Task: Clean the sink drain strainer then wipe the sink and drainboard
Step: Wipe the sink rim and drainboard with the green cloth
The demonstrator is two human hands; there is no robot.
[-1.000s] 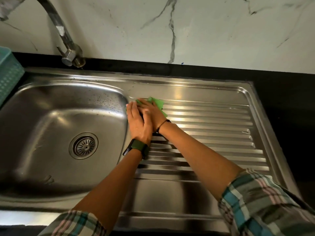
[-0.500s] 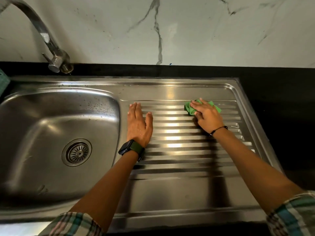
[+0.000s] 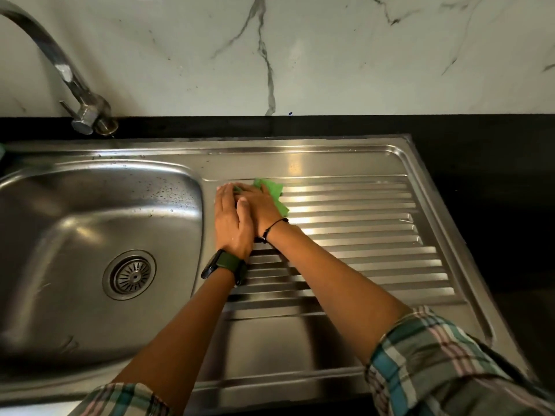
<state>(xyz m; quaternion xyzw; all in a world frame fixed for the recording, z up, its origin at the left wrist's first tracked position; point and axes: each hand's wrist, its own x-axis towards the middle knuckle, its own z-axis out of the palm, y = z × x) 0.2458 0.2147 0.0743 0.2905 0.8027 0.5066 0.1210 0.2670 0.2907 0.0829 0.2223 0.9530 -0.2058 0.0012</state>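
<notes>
A steel sink (image 3: 90,334) with a round drain strainer (image 3: 129,275) fills the left; water drops dot its far wall. The ribbed drainboard (image 3: 360,250) lies to the right. My right hand (image 3: 261,208) presses a crumpled green cloth (image 3: 274,192) onto the drainboard's far left ribs, right beside the basin edge. The cloth sticks out past the fingers, which hide most of it. My left hand (image 3: 229,223) lies flat on the drainboard with straight fingers, touching the right hand's side. A dark watch sits on my left wrist.
A curved steel tap (image 3: 81,94) stands at the back left on the black counter (image 3: 480,151). A marble-patterned wall rises behind. The black counter continues to the right of the drainboard.
My right hand has swept the green cloth from the drainboard's right side back to the left, up against my left hand. The left hand has stayed flat in place.
</notes>
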